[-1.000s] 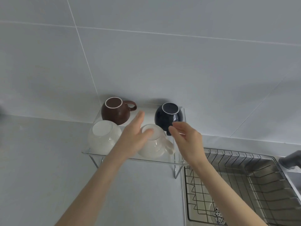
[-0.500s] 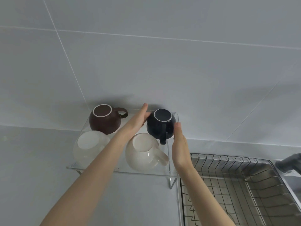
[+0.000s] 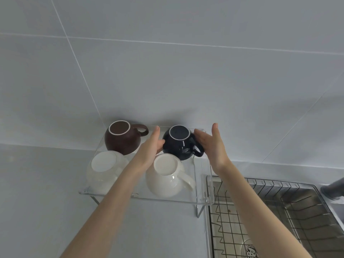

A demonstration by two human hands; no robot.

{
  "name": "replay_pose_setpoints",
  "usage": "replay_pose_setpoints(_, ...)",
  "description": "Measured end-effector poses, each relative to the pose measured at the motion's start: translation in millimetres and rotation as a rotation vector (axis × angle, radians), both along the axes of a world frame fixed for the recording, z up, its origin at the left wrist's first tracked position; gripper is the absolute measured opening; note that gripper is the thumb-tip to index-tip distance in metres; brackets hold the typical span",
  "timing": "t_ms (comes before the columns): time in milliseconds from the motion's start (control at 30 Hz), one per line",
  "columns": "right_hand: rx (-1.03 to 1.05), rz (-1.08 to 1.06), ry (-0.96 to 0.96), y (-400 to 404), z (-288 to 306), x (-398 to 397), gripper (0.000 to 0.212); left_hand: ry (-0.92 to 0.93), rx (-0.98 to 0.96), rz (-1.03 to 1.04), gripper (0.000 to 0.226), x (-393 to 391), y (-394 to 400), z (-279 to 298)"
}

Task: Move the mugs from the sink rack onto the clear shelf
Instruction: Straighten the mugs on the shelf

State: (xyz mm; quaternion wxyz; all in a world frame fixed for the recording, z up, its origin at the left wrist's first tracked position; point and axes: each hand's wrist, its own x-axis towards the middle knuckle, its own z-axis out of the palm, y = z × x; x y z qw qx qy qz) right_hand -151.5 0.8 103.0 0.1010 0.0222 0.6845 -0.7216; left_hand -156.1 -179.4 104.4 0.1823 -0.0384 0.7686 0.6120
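Grey tiled wall, pale counter and a steel sink at the lower right.

The wall [image 3: 186,75] is faced with large light-grey tiles split by thin white grout lines, and it fills the upper part of the view. Below it runs a plain grey counter [image 3: 37,202], bare along its left side. At the counter's right edge lies a stainless sink [image 3: 307,211], its round drain [image 3: 250,252] low at the bottom edge. A dark grey faucet [image 3: 333,189] juts in from the right edge.

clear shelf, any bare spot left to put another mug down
Hardly any. The clear shelf holds four upturned mugs, two by two, crowded together. Only a narrow strip along its right edge, beside the navy mug and the right white mug, stays bare.
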Motion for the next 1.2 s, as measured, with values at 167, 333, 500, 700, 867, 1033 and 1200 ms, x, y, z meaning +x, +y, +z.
replay_pose_setpoints(167, 0.067, 0.032, -0.061, 8.9, 4.3, -22.0, 0.078, -0.04, 0.021, 0.07, 0.096, 5.9, -4.9, -10.2)
replay_pose_setpoints(333, 0.124, 0.093, -0.051, 9.9, 16.0, -37.6, 0.083, 0.025, -0.014, 0.158, 0.076, 9.5, -2.5, -7.9)
replay_pose_setpoints(500, 0.165, 0.13, -0.042, 12.7, 11.7, -45.7, 0.089, 0.013, 0.016, 0.118, 0.06, 11.2, -3.4, 1.1)
replay_pose_setpoints(700, 0.196, 0.134, -0.033, 13.5, 5.9, -48.3, 0.089, 0.027, -0.01, 0.142, 0.07, 10.1, -3.8, -2.0)
replay_pose_setpoints(867, 0.197, -0.043, 0.047, 6.9, 14.6, -24.4, 0.063, 0.004, 0.015, 0.089, 0.065, 19.1, -9.7, 5.1)
replay_pose_setpoints(1033, 0.041, -0.275, 0.133, -11.4, 3.4, 100.2, 0.046, 0.034, 0.08, 0.24, 0.053, 45.1, -8.7, -4.3)
replay_pose_setpoints(1200, -0.189, -0.214, -0.055, -49.9, -18.8, 171.2, 0.053, 0.118, 0.172, 0.257, 0.043, 84.3, -5.9, -14.0)
